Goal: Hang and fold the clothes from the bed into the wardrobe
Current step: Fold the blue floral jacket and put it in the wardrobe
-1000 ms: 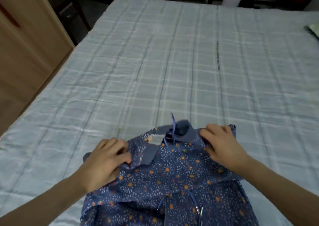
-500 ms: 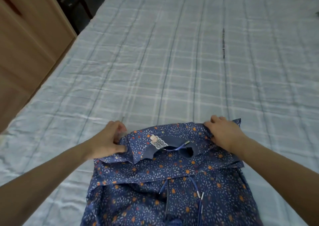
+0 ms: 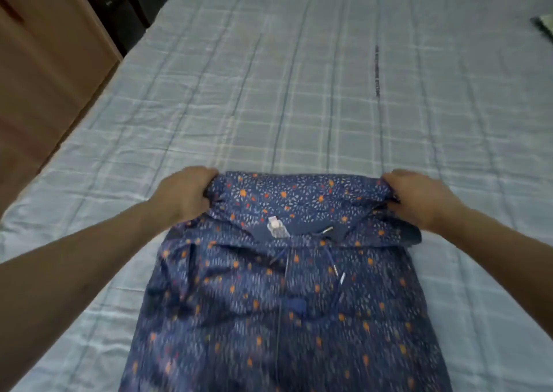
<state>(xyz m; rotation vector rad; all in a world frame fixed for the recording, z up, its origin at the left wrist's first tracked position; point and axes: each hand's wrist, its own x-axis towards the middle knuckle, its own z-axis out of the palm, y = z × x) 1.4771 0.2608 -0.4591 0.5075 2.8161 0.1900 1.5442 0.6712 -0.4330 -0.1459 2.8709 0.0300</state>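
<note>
A dark blue jacket (image 3: 287,317) with small orange and white specks lies on the bed (image 3: 299,77) near its front edge, zip side up, drawstrings trailing down its middle. A white label (image 3: 276,230) shows at the neck. My left hand (image 3: 182,195) grips the top left corner of its folded-over hood. At the top right corner, my right hand (image 3: 419,200) grips the same fold. Both hands hold the top edge stretched flat between them.
The bed carries a pale blue checked cover. A light wooden wardrobe (image 3: 45,71) stands along the bed's left side. A dark piece of furniture (image 3: 119,5) sits at the far left, and the edge of some object (image 3: 543,28) shows at the far right.
My hands have moved apart and away from me, pulling the hood fold wider and flatter. The neck label and drawstring now lie below the fold.
</note>
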